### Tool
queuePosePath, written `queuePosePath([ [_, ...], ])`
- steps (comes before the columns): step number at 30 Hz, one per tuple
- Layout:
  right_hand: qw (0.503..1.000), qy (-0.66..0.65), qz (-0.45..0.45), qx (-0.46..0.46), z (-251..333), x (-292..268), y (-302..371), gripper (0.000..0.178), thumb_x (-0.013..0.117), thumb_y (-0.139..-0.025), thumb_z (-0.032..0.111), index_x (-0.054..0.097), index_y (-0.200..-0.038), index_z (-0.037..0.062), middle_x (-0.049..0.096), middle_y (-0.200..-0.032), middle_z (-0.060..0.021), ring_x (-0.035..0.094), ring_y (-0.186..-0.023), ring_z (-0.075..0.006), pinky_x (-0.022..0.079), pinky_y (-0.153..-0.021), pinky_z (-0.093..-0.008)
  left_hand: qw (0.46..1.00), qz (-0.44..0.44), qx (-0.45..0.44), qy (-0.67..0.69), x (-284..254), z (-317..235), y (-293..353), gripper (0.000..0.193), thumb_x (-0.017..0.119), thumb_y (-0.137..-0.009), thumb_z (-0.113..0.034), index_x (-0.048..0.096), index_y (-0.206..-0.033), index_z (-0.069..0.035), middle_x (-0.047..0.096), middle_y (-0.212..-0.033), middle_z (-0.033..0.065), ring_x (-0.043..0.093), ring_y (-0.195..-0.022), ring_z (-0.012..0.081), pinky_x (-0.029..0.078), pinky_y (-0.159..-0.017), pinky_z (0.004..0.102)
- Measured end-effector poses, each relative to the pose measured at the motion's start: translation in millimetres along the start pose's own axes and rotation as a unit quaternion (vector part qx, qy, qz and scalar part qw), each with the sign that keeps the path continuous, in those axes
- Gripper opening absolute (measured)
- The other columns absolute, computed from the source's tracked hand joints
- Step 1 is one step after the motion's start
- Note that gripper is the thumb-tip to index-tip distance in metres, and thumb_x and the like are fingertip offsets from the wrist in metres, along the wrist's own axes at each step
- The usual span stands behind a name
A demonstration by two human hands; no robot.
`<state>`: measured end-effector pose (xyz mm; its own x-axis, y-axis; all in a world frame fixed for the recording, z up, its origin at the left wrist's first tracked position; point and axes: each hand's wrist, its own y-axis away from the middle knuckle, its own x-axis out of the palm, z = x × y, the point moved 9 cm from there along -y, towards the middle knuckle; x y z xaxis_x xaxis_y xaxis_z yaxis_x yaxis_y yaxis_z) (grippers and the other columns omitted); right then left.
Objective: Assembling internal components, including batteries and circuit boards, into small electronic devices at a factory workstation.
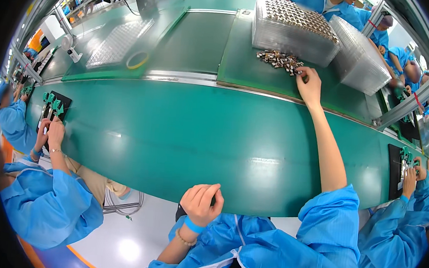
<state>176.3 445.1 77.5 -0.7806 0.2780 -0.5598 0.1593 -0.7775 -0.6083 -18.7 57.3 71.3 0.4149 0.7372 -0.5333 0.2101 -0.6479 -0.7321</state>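
Observation:
My right hand (pixel 309 87) reaches across to a pile of small brown and silver parts (pixel 278 60) on the raised green shelf. Thumb and index finger come together at the pile's right edge. The fingertips touch the parts there, and whatever lies between them is too small to make out. Near the front edge of the green table (pixel 188 147), my left hand (pixel 202 204) hovers with curled fingers, the thumb close to the index finger. It wears a blue wristband (pixel 194 225) and a beaded bracelet; nothing I can name shows in it.
Behind the pile stands a tall stack of clear trays (pixel 296 32) topped with small parts; another clear stack (pixel 361 57) leans beside it. A clear tray (pixel 119 42) and a yellow-green tape roll (pixel 137 60) lie far left. Co-workers at both sides handle black fixtures (pixel 60 104) with green clamps.

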Motion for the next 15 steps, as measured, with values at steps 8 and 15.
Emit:
queuePosePath([
  [8,0.997,0.049,0.04,-0.046,16.6,10.2,3.4,0.012,0.06,-0.08,0.015,0.063,-0.088,0.0063,0.053,-0.078,-0.0075,0.053,-0.08,-0.0246,0.044,-0.072,-0.0354,1.0,0.012,0.001,-0.001,2.2,0.4,-1.0,0.014,0.065,-0.066,0.0,0.064,-0.079,-0.005,0.064,-0.071,0.0053,0.062,-0.065,0.0197,0.047,-0.054,0.0285],
  [15,0.995,0.061,0.055,-0.048,15.7,15.4,5.7,0.011,0.062,-0.076,0.013,0.06,-0.084,0.0065,0.053,-0.077,-0.0082,0.053,-0.078,-0.0258,0.045,-0.069,-0.0367,1.0,0.016,0.0,-0.005,-0.1,0.4,1.1,0.014,0.064,-0.066,0.0,0.064,-0.079,-0.004,0.064,-0.072,0.0056,0.062,-0.066,0.0198,0.047,-0.054,0.029],
])
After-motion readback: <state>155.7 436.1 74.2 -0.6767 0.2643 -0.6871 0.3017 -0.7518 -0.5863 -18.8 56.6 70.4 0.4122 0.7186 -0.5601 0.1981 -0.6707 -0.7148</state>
